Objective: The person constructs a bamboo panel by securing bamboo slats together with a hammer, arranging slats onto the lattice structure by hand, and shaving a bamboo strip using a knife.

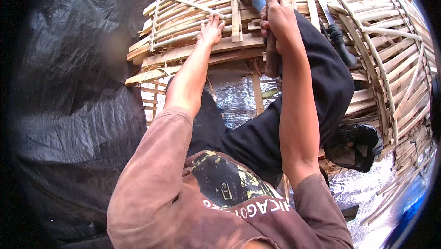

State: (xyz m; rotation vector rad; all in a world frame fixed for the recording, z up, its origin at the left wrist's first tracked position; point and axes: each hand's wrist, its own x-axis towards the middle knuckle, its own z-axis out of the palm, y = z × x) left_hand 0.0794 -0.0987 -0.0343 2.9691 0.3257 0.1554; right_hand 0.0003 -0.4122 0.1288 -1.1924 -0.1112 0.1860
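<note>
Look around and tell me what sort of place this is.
Probably a makeshift workshop or work yard for wood or bamboo. Slatted frames lie in front and to the side, the right hand grips what looks like a hammer, and a large black sheet covers the left side.

Along my view's left side I see a wrinkled black plastic sheet (82,125). Crinkled silver reflective sheeting (376,184) covers ground at lower right, glaring under bright light, near scattered thin pale wooden strips (415,157).
</note>
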